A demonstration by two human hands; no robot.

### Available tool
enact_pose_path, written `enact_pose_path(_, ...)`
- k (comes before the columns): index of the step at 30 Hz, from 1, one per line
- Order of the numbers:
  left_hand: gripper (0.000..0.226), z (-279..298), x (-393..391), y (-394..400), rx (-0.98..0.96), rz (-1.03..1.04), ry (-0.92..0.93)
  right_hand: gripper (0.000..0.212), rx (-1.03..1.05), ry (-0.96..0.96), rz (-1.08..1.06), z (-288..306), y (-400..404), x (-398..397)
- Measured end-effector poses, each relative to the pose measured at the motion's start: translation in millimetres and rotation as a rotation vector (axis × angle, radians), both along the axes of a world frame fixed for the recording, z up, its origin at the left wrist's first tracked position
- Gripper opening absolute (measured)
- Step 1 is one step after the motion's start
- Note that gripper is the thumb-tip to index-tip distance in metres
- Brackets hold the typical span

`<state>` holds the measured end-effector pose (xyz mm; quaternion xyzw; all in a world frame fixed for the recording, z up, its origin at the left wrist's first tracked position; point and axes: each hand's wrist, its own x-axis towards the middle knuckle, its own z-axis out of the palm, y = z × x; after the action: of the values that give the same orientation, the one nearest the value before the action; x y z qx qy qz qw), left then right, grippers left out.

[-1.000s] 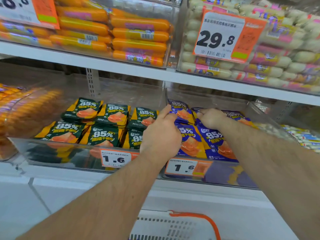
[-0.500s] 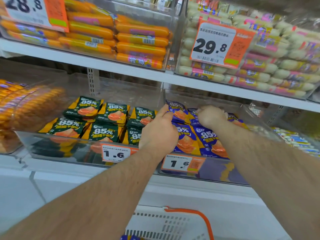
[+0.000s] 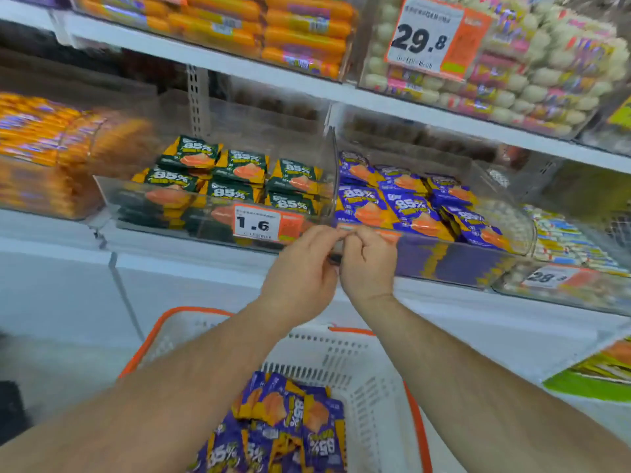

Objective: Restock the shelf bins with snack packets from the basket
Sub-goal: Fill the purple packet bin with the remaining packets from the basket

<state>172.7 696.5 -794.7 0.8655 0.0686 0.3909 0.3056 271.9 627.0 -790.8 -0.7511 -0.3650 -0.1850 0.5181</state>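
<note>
Head view, one camera only. Both hands meet at the front rim of the clear shelf bins, just past centre toward 12 o'clock. Left hand (image 3: pixel 302 273) has curled fingers, thumb and forefinger tips drawn together at the rim; right hand (image 3: pixel 368 264) is curled likewise, knuckles touching the left — whether either pinches anything I cannot tell, the spot is blurred. Left bin (image 3: pixel 112 196), at 10 o'clock of the hands, holds green packets (image 3: pixel 235 177) stacked in rows, with a 1.6 price tag (image 3: pixel 261 225) on its front wall. Right bin (image 3: pixel 512 264), at 2 o'clock, holds purple packets (image 3: pixel 406 206) in overlapping rows. A clear divider wall (image 3: pixel 334 172) stands between the two. At 6 o'clock, below the forearms — a white basket (image 3: pixel 372 377) with orange handles, more purple snack packets (image 3: pixel 283 425) heaped inside. Upper shelf at 12 o'clock: orange sausages (image 3: pixel 300 32) and a 29.8 tag (image 3: pixel 430 39).
</note>
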Motion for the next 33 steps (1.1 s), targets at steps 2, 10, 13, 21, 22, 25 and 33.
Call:
enact_pose_path(2, 0.047, -38, -23, -3, -0.125, 0.059, 0.137, 0.03, -0.104, 0.134, 0.01, -31, -3, -12)
enact_pose_path(10, 0.038, -143, -75, -23, -0.548, 0.192, 0.554, 0.033, -0.778, 0.86, -0.191, -196, -34, -24)
enact_pose_path(13, 0.035, -161, -78, -26, -0.593, 0.205, 0.667, 0.05, -1.003, 0.972, -0.15, -230, -50, -33)
enact_pose_path(21, 0.033, -195, -76, -23, -0.639, 0.241, 0.857, 0.041, -1.311, 0.819, -0.049, -312, -72, -11)
enact_pose_path(22, 0.033, -197, -76, -23, -0.646, 0.244, 0.877, 0.044, -1.309, 0.811, -0.034, -316, -70, -10)
enact_pose_path(25, 0.034, -201, -78, -25, -0.672, 0.23, 0.912, 0.064, -1.345, 0.772, 0.035, -297, -64, -23)
enact_pose_path(33, 0.031, -198, -82, -29, -0.692, 0.245, 0.919, 0.052, -1.694, 0.183, 0.069, -311, -84, -48)
